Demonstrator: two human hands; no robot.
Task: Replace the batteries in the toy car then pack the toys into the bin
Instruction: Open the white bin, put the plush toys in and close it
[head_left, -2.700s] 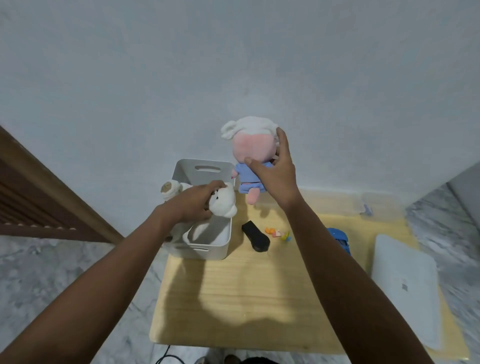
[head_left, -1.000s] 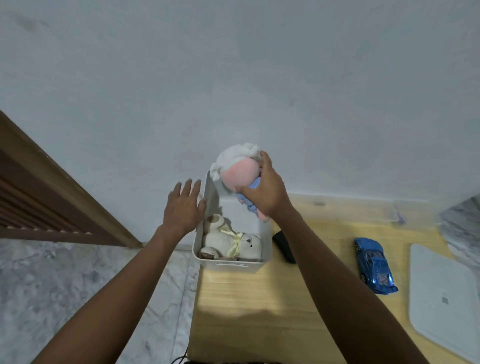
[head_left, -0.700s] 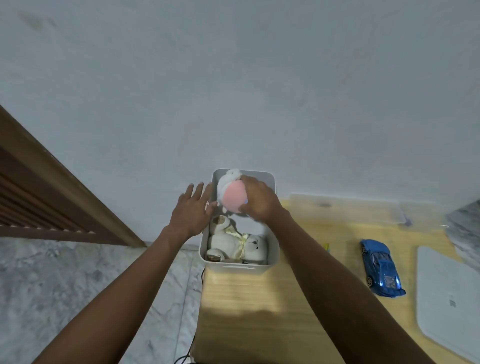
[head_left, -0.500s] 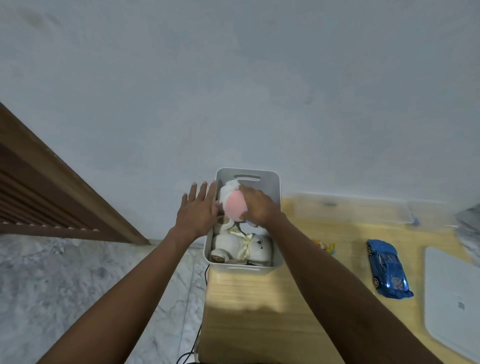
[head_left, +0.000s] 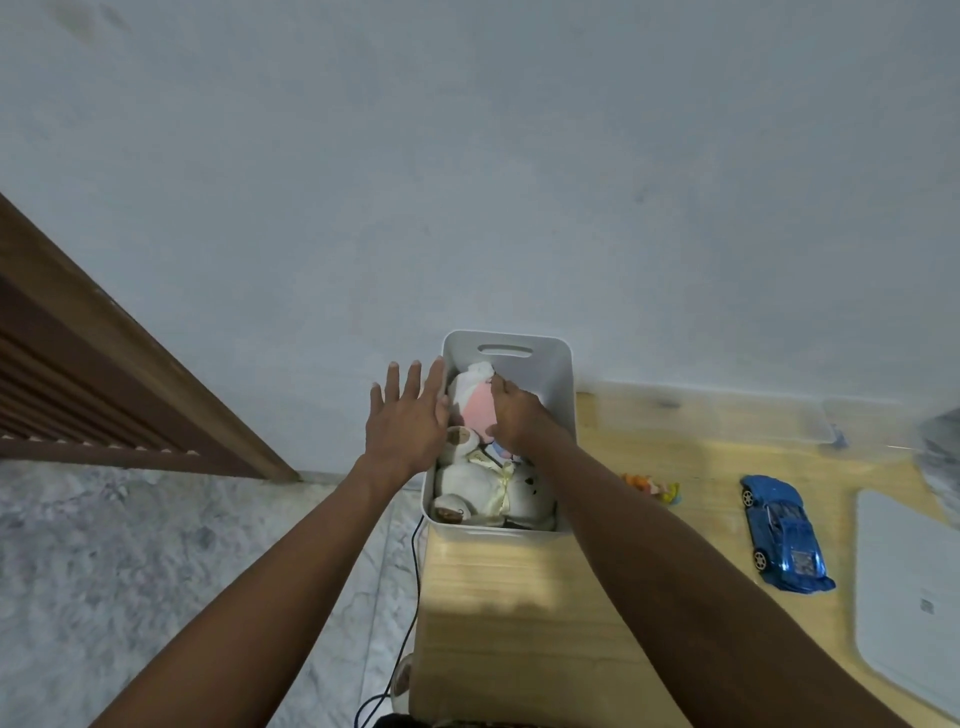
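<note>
A wooden table (head_left: 519, 597) stands against a pale wall, with a marble floor (head_left: 130, 545) and a brown slatted door (head_left: 78, 374) to its left. On the table's right part lie a blue toy car (head_left: 784, 532), a small orange and yellow figure (head_left: 652, 486) between the car and the bin, and a white flat panel (head_left: 909, 587) at the right edge. The white bin (head_left: 558, 374) sits at the table's far left corner; a white teddy bear (head_left: 488, 488) with a pale yellow ribbon fills its near half. Both forearms reach forward from the bottom of the view. The left hand (head_left: 408, 421) is flat with fingers straight and spread, resting against the bin's left wall. The right hand (head_left: 514, 415) is down inside the bin, fingers curled over the pink-faced plush doll (head_left: 475, 397), pressing it into the far half above the bear.
</note>
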